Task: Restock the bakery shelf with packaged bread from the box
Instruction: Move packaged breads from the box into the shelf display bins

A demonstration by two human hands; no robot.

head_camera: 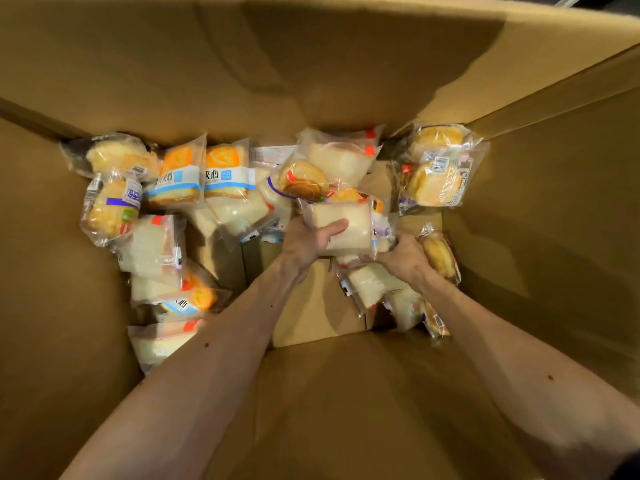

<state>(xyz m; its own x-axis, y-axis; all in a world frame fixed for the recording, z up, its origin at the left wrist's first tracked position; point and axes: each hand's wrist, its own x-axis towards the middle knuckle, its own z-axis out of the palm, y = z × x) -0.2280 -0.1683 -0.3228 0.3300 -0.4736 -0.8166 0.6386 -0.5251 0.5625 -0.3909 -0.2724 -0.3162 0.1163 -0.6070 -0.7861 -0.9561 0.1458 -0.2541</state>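
With the left hand (308, 242), gripping a white sandwich-bread packet (346, 225), thumb across the front, deep in the cardboard box (346, 393). Can't tell about the right hand (403, 258), fingers hidden, wedged between that and a bun packet (440, 256).

Dark background strip (616, 1) top right corner; warm light.

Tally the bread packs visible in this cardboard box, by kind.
Orange-and-blue labelled cake packs: 3
Clear packs of golden buns: at least 6
Clear packs of white sliced bread: at least 7, one gripped by the left hand
Total: at least 16; overlaps hide more.
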